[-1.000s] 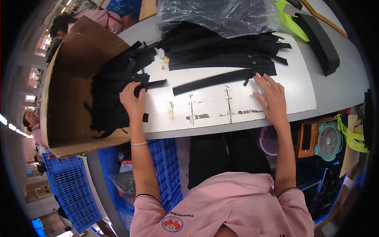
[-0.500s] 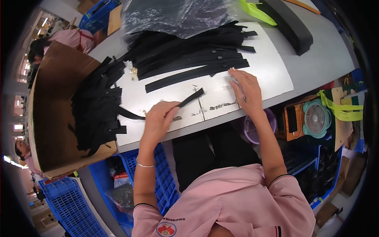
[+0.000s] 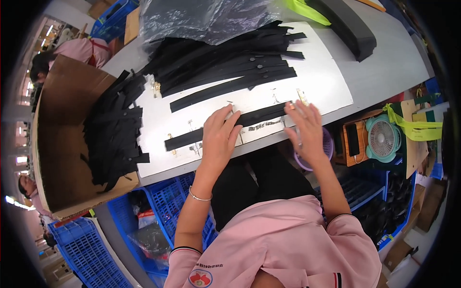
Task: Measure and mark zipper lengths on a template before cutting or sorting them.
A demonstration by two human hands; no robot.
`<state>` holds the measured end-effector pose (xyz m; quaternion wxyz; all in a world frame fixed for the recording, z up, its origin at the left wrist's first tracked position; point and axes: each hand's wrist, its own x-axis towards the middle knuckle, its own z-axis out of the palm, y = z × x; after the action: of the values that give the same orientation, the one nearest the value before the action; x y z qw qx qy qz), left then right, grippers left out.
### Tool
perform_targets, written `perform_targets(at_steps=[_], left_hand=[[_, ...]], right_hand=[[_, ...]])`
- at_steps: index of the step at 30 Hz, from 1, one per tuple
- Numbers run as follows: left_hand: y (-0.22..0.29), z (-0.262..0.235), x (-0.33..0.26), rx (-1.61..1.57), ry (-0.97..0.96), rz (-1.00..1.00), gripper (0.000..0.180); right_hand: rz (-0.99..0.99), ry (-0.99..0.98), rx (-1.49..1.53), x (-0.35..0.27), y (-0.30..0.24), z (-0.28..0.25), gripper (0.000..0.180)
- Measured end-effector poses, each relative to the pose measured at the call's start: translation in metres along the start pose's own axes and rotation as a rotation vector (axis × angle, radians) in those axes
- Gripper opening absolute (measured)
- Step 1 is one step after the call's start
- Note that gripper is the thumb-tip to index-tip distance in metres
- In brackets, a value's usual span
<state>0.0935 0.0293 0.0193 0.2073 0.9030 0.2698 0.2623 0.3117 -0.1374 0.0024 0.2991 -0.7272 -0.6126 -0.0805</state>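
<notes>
A black fabric strip (image 3: 185, 140) lies slantwise across the white board (image 3: 153, 161), in front of a stack of similar black strips (image 3: 216, 60). My left hand (image 3: 220, 139) rests on the strip's middle, fingers outstretched and apart. At the strip's right end, my right hand (image 3: 307, 132) touches it with extended fingertips. A slender, pale, shiny tool (image 3: 300, 143) is tucked by the right palm under the thumb; its kind cannot be made out. Small gold-coloured pieces (image 3: 301, 96) sit beyond the right fingers, and others (image 3: 156, 89) lie by the stack's left end.
An open cardboard box (image 3: 62, 139) at the left has a heap of black strips (image 3: 113, 137) at its mouth. Clear plastic sheeting (image 3: 206, 21) covers the stack's far side. A long black padded piece (image 3: 343, 29) lies far right. A teal fan (image 3: 383, 138) stands right of the table.
The strip, earlier pinched in my left hand, now lies straightened along the board. My left hand has moved right and spread its fingers; my right hand has come down onto the strip's right end.
</notes>
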Motion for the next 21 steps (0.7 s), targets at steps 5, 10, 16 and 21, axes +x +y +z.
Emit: perform_targets(at_steps=[5,10,16,21], left_hand=[[-0.004,-0.005,-0.039,0.077,0.024,-0.071,0.039],[-0.01,-0.022,-0.08,0.227,0.046,-0.271,0.051],[-0.02,-0.037,-0.096,0.285,0.075,-0.374,0.056],[-0.023,-0.032,-0.097,0.293,0.116,-0.37,0.052]], right_hand=[[0.031,-0.002,-0.012,-0.003,0.024,-0.012,0.046],[0.045,0.053,-0.031,-0.006,0.022,-0.004,0.038],[0.039,0.058,-0.026,0.0,0.017,-0.004,0.037],[0.072,0.082,-0.033,0.019,-0.011,-0.006,0.035]])
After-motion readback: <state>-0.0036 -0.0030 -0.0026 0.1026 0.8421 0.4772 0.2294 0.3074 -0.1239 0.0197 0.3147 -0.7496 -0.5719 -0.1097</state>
